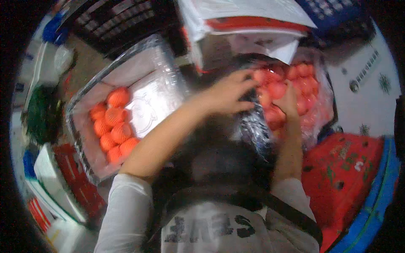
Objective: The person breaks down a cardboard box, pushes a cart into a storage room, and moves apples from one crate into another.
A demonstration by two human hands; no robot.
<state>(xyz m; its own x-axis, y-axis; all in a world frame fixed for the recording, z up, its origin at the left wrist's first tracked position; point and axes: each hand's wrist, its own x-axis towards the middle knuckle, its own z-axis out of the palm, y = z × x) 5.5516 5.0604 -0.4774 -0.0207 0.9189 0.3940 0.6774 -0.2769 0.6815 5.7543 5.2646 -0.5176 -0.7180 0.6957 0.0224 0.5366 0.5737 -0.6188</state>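
My left hand (pixel 234 91) reaches across to the near left side of a plastic-lined crate of fruit, its fingers spread and no fruit visible inside the grasp. Its fingertips are close to the round orange-red fruits (pixel 276 90); contact is blurred. Among the same fruits lies my right hand (pixel 289 99), thumb and fingers reaching down, so its grip is hidden. Clear plastic film (pixel 321 104) rises around the fruits' right side. To the left, a lined box (pixel 126 71) holds several orange fruits (pixel 117 126) in foam net sleeves, grouped along its left side.
A white carton with a red band (pixel 256 22) stands at the far side, over the fruit crate's back edge. Dark slatted crates (pixel 117 22) sit at the far left. A red printed carton (pixel 345 167) and a white printed box (pixel 360 95) are at the right.
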